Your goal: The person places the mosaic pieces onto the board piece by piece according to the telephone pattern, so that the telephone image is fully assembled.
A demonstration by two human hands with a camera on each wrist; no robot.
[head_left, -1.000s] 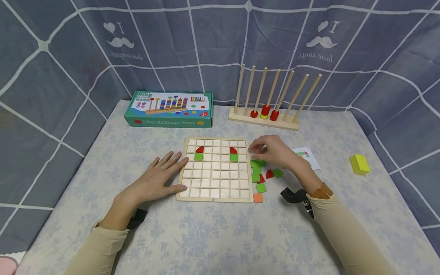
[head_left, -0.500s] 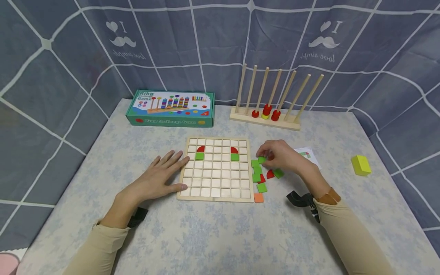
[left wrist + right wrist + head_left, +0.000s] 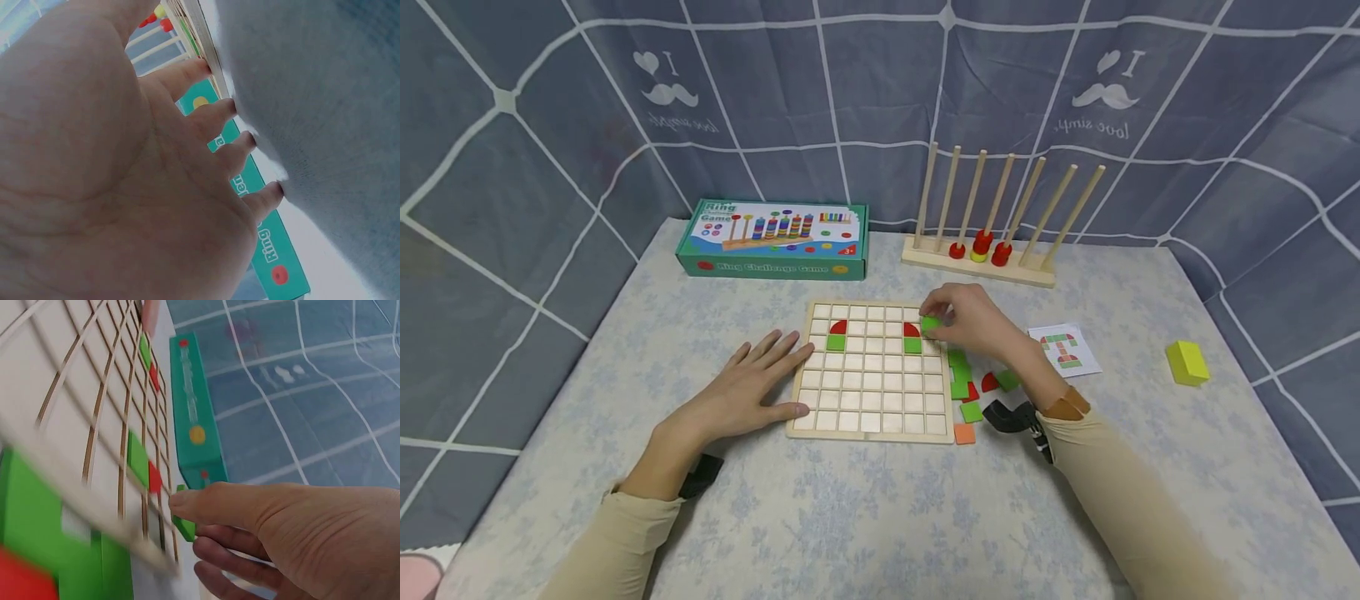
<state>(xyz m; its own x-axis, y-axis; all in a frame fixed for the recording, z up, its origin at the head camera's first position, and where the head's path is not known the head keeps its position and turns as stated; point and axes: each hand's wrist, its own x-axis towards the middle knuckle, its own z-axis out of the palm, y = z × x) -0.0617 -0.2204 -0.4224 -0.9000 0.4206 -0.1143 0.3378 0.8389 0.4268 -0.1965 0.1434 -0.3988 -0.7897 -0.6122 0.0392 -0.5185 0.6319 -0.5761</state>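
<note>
My right hand [image 3: 973,318] pinches a green square tile [image 3: 930,323] between thumb and fingers over the right edge of the wooden grid board [image 3: 870,425]. The same green tile [image 3: 184,520] shows in the right wrist view, close to the board's rim. My left hand [image 3: 737,387] lies with straight, spread fingers, its fingertips and thumb touching the board's left edge. On the board sit two red quarter-round tiles, a left one [image 3: 838,327] and a right one [image 3: 911,331], each with a green square directly below it.
Loose green tiles [image 3: 959,379], red pieces [image 3: 990,382] and an orange square [image 3: 964,433] lie right of the board. Farther right are a pattern card [image 3: 1064,348] and a yellow block [image 3: 1187,362]. Behind stand a green game box [image 3: 772,240] and a peg rack [image 3: 977,262] with rings.
My right hand took a green tile from the loose pile and carried it left and away from me to the board's right edge. The pattern card is now uncovered. My left hand stayed put.
</note>
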